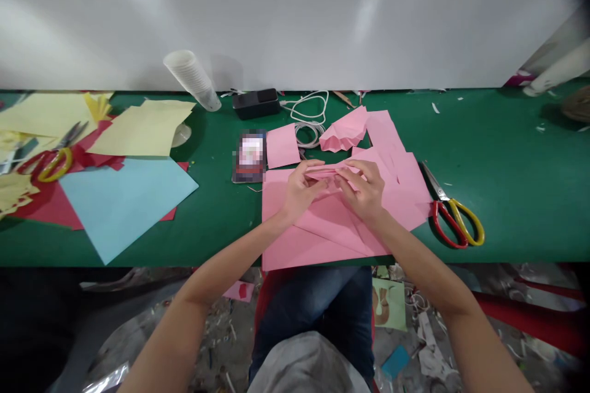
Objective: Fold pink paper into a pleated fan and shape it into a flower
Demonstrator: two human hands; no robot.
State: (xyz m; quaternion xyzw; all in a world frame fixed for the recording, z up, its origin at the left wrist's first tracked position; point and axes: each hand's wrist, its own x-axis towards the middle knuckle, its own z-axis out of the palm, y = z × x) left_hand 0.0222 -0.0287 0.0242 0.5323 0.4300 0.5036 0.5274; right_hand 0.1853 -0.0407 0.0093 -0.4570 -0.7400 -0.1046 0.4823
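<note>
My left hand (pixel 302 187) and my right hand (pixel 364 187) meet over a folded strip of pink paper (pixel 332 175) and pinch it from both ends, fingers closed on it. The strip rests on larger pink sheets (pixel 318 233) spread on the green table (pixel 221 221). A pleated pink fan shape (pixel 343 132) lies just behind the hands, and a small pink square (pixel 282 145) sits to its left.
Red-and-yellow scissors (pixel 454 215) lie right of the pink sheets. A phone (pixel 250 156), a white cable (pixel 311 116), a black box (pixel 256 102) and a tipped stack of cups (pixel 192 80) are behind. Light blue (pixel 122 196), yellow (pixel 142 129) and red paper with second scissors (pixel 55 159) lie left.
</note>
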